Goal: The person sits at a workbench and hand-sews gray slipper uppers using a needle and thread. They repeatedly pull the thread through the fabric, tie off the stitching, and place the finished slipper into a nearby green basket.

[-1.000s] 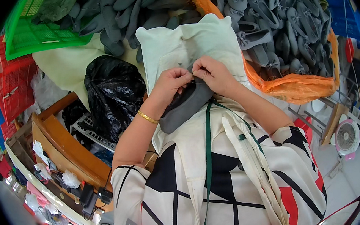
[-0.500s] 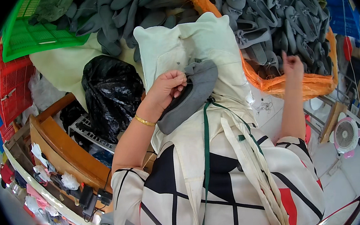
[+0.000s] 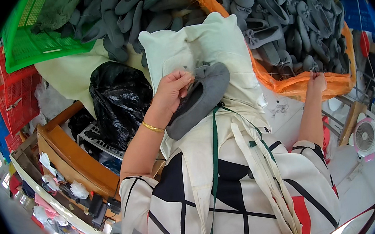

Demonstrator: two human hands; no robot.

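Head view: left fingers (image 3: pixel 183 78) clamped on grey shoe (image 3: pixel 210 92); right fingers (image 3: pixel 317 78) pinched together.

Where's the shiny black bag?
In the head view, the shiny black bag is left of centre, between the left hand and the red basket, below and right of the green basket.

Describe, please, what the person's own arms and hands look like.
The left hand and right hand are gloveless. A gold-coloured bracelet circles the left wrist; none shows on the right. Short white sleeves with black lines leave the forearms bare.
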